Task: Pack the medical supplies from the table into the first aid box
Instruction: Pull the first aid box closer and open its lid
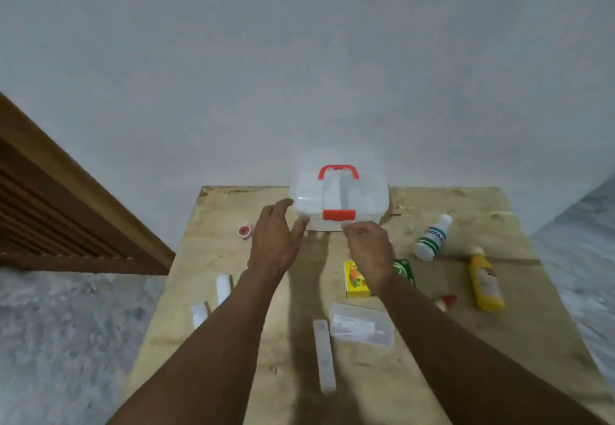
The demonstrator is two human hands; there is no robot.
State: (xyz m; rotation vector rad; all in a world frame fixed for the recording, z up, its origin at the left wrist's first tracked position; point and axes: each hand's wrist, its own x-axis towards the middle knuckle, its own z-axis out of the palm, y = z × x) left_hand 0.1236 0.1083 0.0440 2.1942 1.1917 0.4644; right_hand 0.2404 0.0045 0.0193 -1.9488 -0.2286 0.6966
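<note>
A translucent white first aid box with a red handle and red latch stands closed at the table's far edge. My left hand hovers with spread fingers at its front left corner. My right hand is just in front of the latch, fingers loosely curled and holding nothing. Supplies lie around: a white bottle, a yellow bottle, a yellow carton, a green carton, a clear packet, a long white strip, two white strips at left, and a small red cup.
The wooden table stands against a pale wall. A small red item lies near the yellow bottle. A brown slatted wooden panel leans at left. Grey floor shows on both sides.
</note>
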